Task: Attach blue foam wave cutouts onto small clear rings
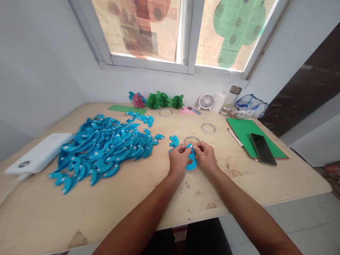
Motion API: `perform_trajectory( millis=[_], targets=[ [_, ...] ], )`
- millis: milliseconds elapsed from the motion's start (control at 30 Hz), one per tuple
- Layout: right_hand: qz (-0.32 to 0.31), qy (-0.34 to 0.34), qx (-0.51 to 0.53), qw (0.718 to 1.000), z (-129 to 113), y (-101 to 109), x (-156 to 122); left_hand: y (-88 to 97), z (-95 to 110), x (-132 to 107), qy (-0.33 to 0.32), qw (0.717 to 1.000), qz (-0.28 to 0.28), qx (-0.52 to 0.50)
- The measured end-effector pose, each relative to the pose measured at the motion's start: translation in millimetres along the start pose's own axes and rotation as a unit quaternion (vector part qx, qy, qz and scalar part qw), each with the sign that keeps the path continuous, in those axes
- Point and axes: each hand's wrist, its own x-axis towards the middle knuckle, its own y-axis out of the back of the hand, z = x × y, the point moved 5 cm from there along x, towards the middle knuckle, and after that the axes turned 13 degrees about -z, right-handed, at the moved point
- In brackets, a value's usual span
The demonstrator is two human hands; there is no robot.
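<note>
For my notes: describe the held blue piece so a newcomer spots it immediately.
On the wooden table, look right of the blue pile. Between the left hand and right hand is the blue piece; unlike the piled ones, it's pinched.

Single head-worn view, looking forward and down across a pale wooden table (pixel 119 193).
The camera sits above the table's near edge, over the wearer's black-clad legs (pixel 207 237), and faces a white-framed window with papered panes (pixel 192 39) in the white wall (pixel 114 83) beyond. The bare left hand (pixel 177 159) and bare right hand (pixel 205 156) appear near, just below centre, their bare forearms (pixel 148 207) entering from the bottom edge. The view is wide, reaching from a flat white rectangular device (pixel 42 152) at left to a black rectangular phone (pixel 262 148) at right.
</note>
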Motion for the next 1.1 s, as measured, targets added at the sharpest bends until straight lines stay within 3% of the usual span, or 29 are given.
perform_trajectory(
  millis=[433,600,833,1100],
  targets=[
    [0.005,0.014,-0.046,0.999,-5,1,-1,0.3,-2,1,0.018,1.000,0.003,-0.005],
    [0.035,0.013,-0.067,0.997,0,11,2,4.5,-3,2,0.036,0.999,0.017,-0.007],
    [0.043,0.000,0.015,0.999,-1,14,5,2.1,-2,3,0.033,0.998,-0.005,-0.046],
    [-0.015,0.005,0.138,0.990,-14,7,-1,-0.7,-3,4,0.039,0.990,-0.040,-0.127]
  ],
)
